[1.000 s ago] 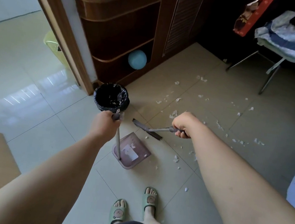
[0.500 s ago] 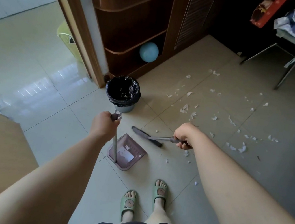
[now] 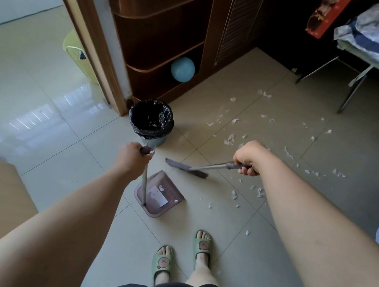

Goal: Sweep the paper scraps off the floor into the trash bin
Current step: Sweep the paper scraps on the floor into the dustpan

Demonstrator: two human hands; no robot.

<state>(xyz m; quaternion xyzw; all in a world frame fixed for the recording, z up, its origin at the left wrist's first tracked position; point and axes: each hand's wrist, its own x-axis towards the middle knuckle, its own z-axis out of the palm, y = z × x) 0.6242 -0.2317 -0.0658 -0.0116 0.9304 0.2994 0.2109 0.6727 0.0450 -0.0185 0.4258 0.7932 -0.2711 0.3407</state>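
Tile floor (image 3: 252, 261) w/ scraps (image 3: 229, 139); dustpan label (image 3: 159, 196) illegible

My one camera rides on my head, its wide lens tilted forward and down from standing height, taking in the floor (image 3: 80, 152) from my slippers (image 3: 202, 245) close below out to its far edge under the cabinet (image 3: 241, 29).

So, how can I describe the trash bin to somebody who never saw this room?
Find the dark wooden cabinet by the door frame. The trash bin stands on the floor at its near corner, just beyond the left hand. Unlike the yellow-green basket past the door frame, it is lined with a black bag.
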